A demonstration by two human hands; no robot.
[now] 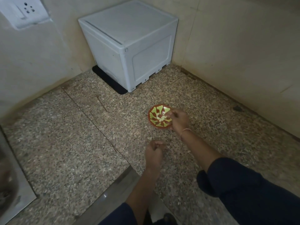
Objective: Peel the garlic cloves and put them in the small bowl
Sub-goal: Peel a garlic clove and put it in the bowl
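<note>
A small red bowl (154, 116) with a green flower pattern sits on the speckled granite counter (73, 143). Pale peeled garlic cloves (161, 119) lie in its middle. My right hand (179, 120) hovers over the bowl's right rim with its fingertips pinched together over the cloves; what they pinch is too small to tell. My left hand (153, 153) rests on the counter below the bowl with its fingers curled, and whether they hold a clove or skin is hidden.
A grey plastic box (129, 46) stands on a black mat (107, 82) in the far corner, tiled walls behind it. A wall socket (24, 12) is at top left. A steel sink edge (14, 184) lies at far left. The counter's front edge runs past my left forearm.
</note>
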